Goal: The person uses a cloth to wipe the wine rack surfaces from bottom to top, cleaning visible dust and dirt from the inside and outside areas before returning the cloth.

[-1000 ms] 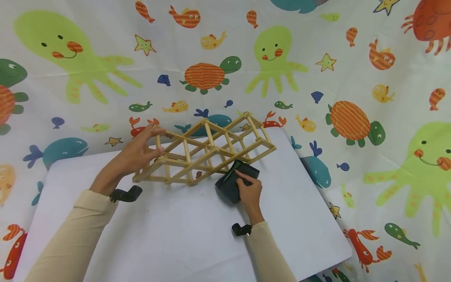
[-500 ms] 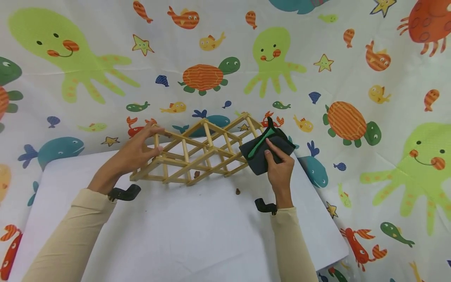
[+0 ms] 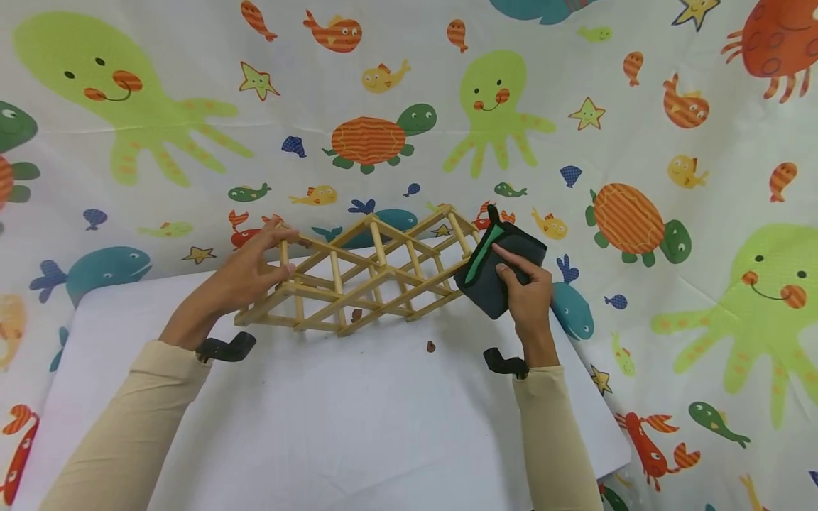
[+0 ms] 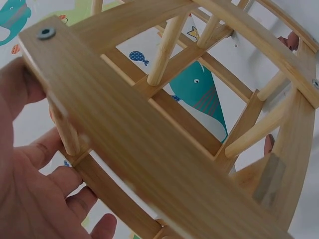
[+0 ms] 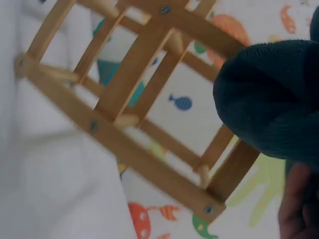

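Observation:
A folding wooden lattice rack (image 3: 383,272) of slats and dowels stands expanded on the white table; its screw heads show in the right wrist view. My left hand (image 3: 243,280) grips the rack's left end, thumb and fingers about the end upright. In the left wrist view, a broad slat (image 4: 124,114) crosses before the fingers (image 4: 82,201). With my right hand (image 3: 532,297) I hold a dark folded cloth (image 3: 491,284) with a green strip, at the rack's right end. That cloth (image 5: 269,99) covers part of the slats in the right wrist view, so contact there is hard to tell.
Small brown bits lie on the white table (image 3: 358,426): one piece (image 3: 431,346) in front of the rack and another piece (image 3: 356,314) beneath it. A sea-animal printed curtain (image 3: 409,92) hangs behind and beside the table, close to the rack's back.
My right hand has lifted the cloth from low in front of the rack and moved it right and up to the rack's right end, uncovering a brown bit. The left hand stays put.

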`<action>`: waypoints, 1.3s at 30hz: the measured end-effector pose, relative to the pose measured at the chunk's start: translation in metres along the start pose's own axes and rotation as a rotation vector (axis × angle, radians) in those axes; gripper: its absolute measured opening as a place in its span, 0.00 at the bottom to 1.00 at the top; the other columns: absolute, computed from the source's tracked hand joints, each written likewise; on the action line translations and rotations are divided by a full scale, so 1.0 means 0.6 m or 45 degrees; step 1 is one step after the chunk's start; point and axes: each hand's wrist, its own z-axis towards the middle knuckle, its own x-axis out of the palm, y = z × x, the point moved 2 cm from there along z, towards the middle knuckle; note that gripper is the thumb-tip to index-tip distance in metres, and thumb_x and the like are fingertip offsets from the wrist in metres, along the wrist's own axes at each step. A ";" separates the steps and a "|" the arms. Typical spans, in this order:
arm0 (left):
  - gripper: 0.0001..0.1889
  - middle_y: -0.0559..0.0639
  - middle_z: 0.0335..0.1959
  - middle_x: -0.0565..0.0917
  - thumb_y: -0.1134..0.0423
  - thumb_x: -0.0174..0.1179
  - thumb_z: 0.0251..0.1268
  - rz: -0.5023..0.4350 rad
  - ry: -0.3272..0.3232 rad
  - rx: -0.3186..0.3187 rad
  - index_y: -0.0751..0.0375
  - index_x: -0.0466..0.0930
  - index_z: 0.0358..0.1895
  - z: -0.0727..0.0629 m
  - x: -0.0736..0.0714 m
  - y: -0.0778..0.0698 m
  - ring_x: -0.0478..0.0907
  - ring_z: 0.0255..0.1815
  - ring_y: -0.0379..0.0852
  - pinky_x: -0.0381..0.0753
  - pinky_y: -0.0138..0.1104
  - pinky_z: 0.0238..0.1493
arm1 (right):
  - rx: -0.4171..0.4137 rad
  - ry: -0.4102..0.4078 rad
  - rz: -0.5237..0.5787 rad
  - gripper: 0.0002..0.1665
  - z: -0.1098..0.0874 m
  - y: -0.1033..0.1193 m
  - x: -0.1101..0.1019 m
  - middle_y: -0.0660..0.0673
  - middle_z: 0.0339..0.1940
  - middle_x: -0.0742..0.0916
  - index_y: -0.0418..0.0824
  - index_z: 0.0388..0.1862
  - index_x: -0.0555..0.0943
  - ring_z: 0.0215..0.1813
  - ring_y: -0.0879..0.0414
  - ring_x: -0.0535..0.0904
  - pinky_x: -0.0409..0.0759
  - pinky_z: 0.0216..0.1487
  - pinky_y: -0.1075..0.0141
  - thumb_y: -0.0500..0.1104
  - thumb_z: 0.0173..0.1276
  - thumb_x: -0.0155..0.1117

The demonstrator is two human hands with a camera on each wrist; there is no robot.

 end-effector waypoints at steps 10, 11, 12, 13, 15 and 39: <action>0.36 0.55 0.91 0.36 0.59 0.61 0.80 -0.018 -0.006 0.007 0.56 0.58 0.84 0.004 0.006 0.001 0.36 0.89 0.71 0.40 0.80 0.76 | 0.001 -0.077 -0.551 0.18 0.016 -0.025 -0.053 0.40 0.58 0.91 0.52 0.54 0.93 0.49 0.54 0.79 0.78 0.44 0.76 0.37 0.71 0.67; 0.36 0.55 0.91 0.36 0.59 0.61 0.80 -0.018 -0.006 0.010 0.56 0.58 0.84 0.004 0.005 0.002 0.35 0.90 0.71 0.40 0.80 0.77 | -0.033 -0.070 -0.465 0.18 0.015 -0.018 -0.051 0.39 0.58 0.91 0.50 0.55 0.93 0.49 0.53 0.80 0.81 0.44 0.76 0.36 0.71 0.67; 0.35 0.55 0.91 0.36 0.59 0.61 0.80 -0.017 -0.008 0.013 0.56 0.58 0.84 0.004 0.005 0.002 0.36 0.90 0.71 0.40 0.80 0.77 | -0.056 -0.054 -0.371 0.18 0.015 -0.011 -0.048 0.39 0.59 0.90 0.48 0.56 0.92 0.50 0.52 0.81 0.83 0.44 0.76 0.36 0.72 0.66; 0.35 0.55 0.91 0.36 0.60 0.61 0.80 -0.015 -0.011 0.016 0.56 0.58 0.84 0.004 0.004 0.003 0.36 0.90 0.70 0.41 0.80 0.77 | -0.070 -0.029 -0.272 0.18 0.016 -0.006 -0.044 0.38 0.59 0.90 0.45 0.57 0.91 0.51 0.52 0.82 0.85 0.45 0.75 0.36 0.72 0.67; 0.35 0.55 0.91 0.37 0.60 0.61 0.80 -0.012 -0.017 0.025 0.56 0.59 0.83 0.005 0.004 0.004 0.36 0.90 0.70 0.41 0.80 0.77 | -0.067 0.037 -0.133 0.18 0.020 -0.004 -0.036 0.38 0.63 0.89 0.41 0.60 0.90 0.55 0.53 0.83 0.87 0.49 0.73 0.35 0.73 0.68; 0.34 0.62 0.90 0.44 0.69 0.59 0.76 -0.018 -0.067 0.064 0.62 0.60 0.81 -0.001 -0.010 0.011 0.44 0.88 0.72 0.46 0.79 0.77 | 0.364 0.214 -0.074 0.22 0.048 -0.018 -0.031 0.39 0.73 0.78 0.47 0.69 0.85 0.60 0.57 0.78 0.86 0.49 0.74 0.37 0.79 0.64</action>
